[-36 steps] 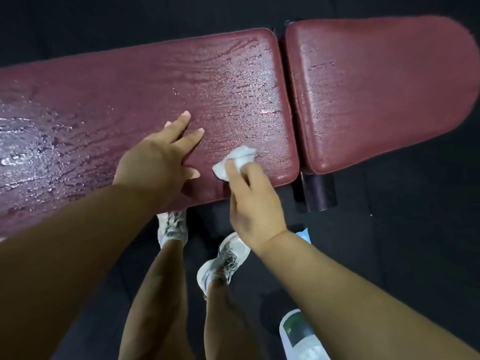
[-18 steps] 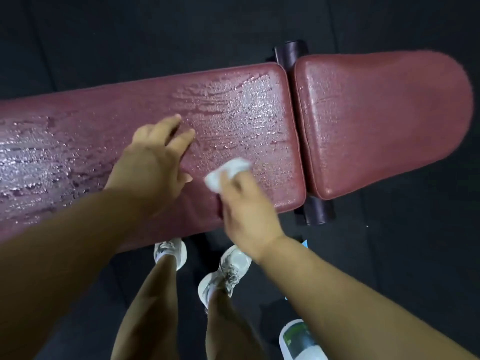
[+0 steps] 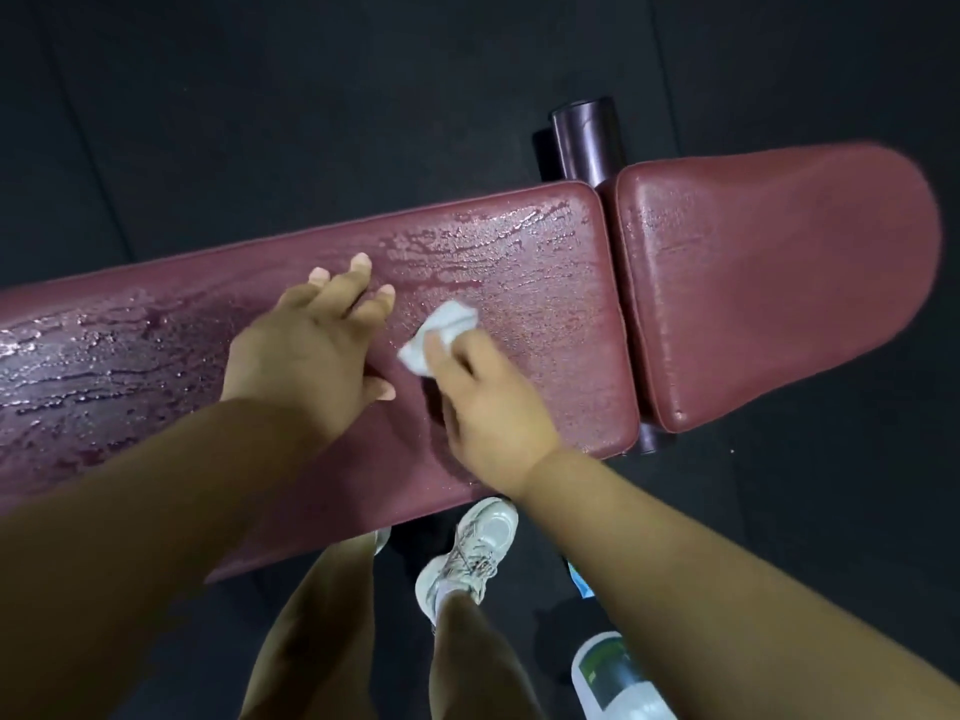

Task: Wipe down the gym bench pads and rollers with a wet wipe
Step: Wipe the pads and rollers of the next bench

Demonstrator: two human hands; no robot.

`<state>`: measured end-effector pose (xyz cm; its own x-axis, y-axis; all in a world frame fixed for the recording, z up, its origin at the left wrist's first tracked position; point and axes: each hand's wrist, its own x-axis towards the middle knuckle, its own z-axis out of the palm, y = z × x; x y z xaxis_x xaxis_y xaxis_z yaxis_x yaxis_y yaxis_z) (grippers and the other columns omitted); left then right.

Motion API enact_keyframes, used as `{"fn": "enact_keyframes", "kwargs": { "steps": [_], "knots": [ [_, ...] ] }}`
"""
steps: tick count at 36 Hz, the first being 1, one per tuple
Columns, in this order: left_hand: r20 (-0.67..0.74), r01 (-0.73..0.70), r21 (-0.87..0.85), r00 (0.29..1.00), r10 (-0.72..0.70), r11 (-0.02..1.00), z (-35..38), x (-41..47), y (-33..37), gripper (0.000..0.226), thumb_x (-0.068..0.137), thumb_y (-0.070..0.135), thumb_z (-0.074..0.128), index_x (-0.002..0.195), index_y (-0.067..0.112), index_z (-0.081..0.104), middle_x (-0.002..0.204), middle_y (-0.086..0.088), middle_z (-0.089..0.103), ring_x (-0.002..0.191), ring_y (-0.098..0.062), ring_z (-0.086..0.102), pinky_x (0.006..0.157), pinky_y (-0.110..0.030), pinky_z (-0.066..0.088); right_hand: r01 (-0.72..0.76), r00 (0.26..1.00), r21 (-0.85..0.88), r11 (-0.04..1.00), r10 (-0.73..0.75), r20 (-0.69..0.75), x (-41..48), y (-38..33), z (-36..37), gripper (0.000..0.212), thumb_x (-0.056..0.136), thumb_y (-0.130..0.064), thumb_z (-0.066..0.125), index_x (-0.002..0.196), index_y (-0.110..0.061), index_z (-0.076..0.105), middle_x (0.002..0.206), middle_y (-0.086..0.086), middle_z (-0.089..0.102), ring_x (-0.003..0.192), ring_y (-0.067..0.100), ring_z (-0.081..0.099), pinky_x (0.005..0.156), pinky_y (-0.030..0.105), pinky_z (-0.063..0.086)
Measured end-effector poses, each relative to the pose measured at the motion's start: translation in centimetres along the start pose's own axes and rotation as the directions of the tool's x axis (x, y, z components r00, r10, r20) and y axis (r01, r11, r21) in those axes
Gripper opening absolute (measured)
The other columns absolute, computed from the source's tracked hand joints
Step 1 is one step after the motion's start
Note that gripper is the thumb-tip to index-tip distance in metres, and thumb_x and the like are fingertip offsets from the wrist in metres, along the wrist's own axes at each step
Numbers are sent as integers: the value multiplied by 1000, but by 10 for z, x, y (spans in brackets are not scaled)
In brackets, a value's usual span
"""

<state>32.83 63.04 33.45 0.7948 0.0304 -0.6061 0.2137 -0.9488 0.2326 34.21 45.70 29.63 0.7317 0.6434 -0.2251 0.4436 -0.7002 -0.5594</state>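
Moisture streaks most of the long pad (image 3: 519, 262), where the right hand (image 3: 488, 407) pinches the crumpled wipe (image 3: 441, 337) against it beside the flat, straight-fingered left hand (image 3: 311, 350), so that pad looks nearly done, the short pad (image 3: 769, 283) at right only partly, and the roller (image 3: 584, 137) above it probably yet to do.

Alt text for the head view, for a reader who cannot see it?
A person's right hand holds a wet wipe against the maroon bench pad, left hand resting open beside it; wet streaks shine across the pad.
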Motion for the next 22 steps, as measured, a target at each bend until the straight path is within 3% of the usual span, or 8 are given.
{"fn": "enact_keyframes", "kwargs": {
  "steps": [2,5,11,14,16,18,20,22],
  "knots": [
    [-21,-24,-13,1000,23,1000,-3,0,-9,81,81,47,66,147,37,20,156,19,2,141,-16,13,104,-42,36,126,987,-60,990,-119,107,2,10,-12,40,86,-14,39,125,-15,46,98,15,51,77,30,52,63,34,48],
    [-82,-18,-40,997,15,999,-3,0,-29,91,69,40,78,145,31,30,156,11,12,135,-22,14,107,-48,34,-91,995,-126,988,86,-52,17,45,-38,31,94,-12,42,124,-15,50,109,10,45,82,20,44,75,29,41],
    [-79,69,-75,994,-75,995,3,3,-48,108,64,52,77,150,24,18,158,1,7,142,-27,8,114,-47,22,-665,672,98,740,650,-354,63,56,-65,40,94,-6,41,133,-7,46,126,11,36,84,15,40,75,7,23],
    [-85,79,-92,993,-87,993,3,3,-45,108,66,55,74,150,28,13,158,5,4,142,-24,4,115,-44,21,-508,816,13,861,486,-314,67,21,-38,46,88,-4,46,133,-5,46,125,18,41,94,25,49,80,26,37],
    [-83,80,-98,993,-88,992,4,3,-46,108,66,56,73,150,29,12,158,7,3,143,-23,4,115,-41,20,-153,985,-50,987,148,-88,61,-2,-18,50,81,3,51,130,-4,51,112,20,46,82,29,52,72,35,47],
    [-76,74,-103,994,-82,992,4,2,-48,108,66,57,72,150,29,11,158,7,3,143,-22,4,116,-40,18,151,985,-92,984,-142,102,53,-2,-11,53,74,5,56,126,-7,50,101,19,50,74,33,53,60,34,46],
    [-72,75,-115,994,-84,991,3,2,-47,107,67,57,71,150,30,10,158,9,2,143,-21,3,116,-39,16,172,976,-131,976,-150,158,54,11,-23,45,81,-6,49,125,-14,45,101,17,51,77,32,53,62,32,46],
    [-63,82,-123,994,-91,989,1,2,-46,105,69,58,69,150,32,7,158,11,0,143,-20,1,116,-37,15,-14,1000,-201,979,12,-11,60,34,-40,38,86,-8,42,123,-11,51,107,19,49,82,34,54,72,38,51]
  ]
}}
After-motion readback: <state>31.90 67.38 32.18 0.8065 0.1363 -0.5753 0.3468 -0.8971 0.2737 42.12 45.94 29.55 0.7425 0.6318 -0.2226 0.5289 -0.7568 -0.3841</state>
